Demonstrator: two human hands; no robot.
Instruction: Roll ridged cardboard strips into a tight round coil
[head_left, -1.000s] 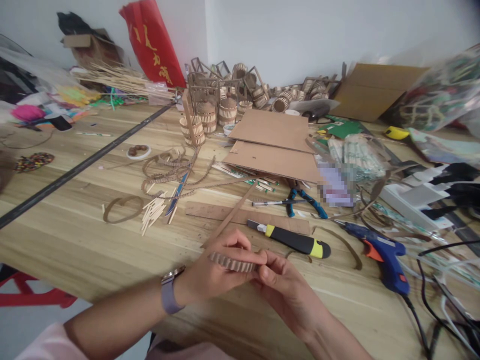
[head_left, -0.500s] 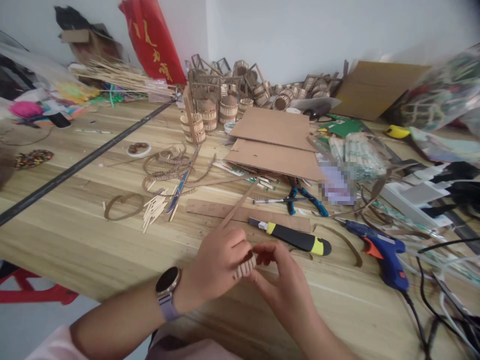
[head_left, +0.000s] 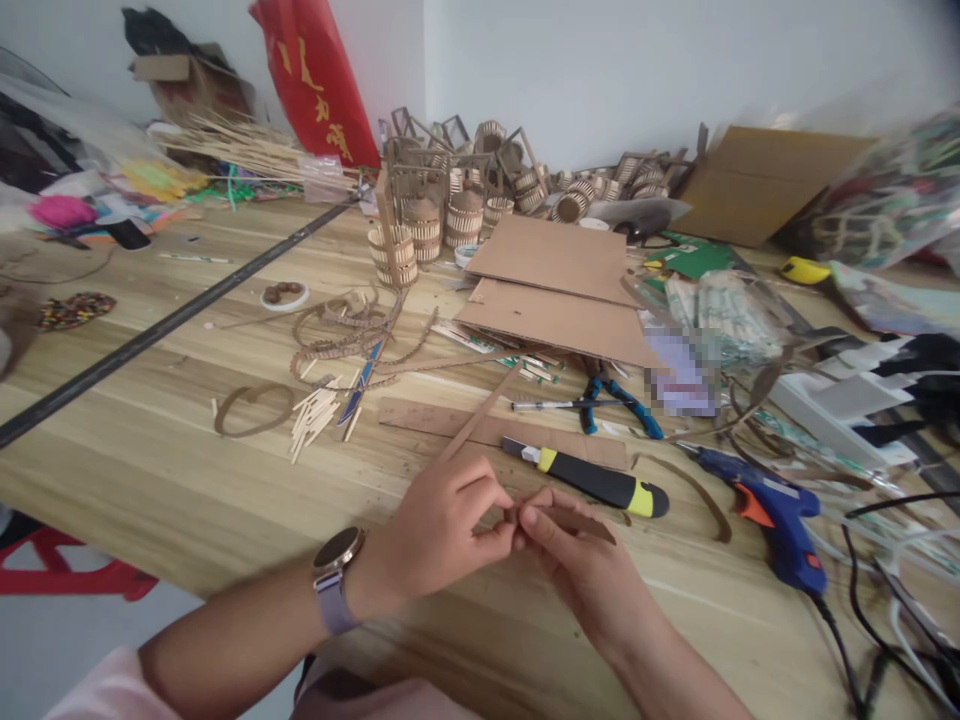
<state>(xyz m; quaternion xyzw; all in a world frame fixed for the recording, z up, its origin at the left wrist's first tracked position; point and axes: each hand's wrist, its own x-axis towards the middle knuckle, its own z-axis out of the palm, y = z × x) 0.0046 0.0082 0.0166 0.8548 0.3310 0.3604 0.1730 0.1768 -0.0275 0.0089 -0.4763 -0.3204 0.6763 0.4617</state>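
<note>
My left hand, with a watch on its wrist, pinches at a small brown piece. Its thumb and forefinger meet the fingertips of my right hand. A brown cardboard strip shows between the thumb and fingers of my right hand. The rest of the piece is hidden by the fingers. Just beyond the hands lie a black and yellow utility knife and a flat cardboard strip. A narrow brown strip slants across it.
A blue glue gun with cables lies at the right. Pliers, cardboard sheets, light sticks and coiled strips lie farther back. Several small slatted buckets stand before the wall. A black bar crosses the left side.
The ribbed light-slatted piece between my hands no longer shows; a plain brown strip shows in my right hand. My fingertips have come together. The view has shifted slightly.
</note>
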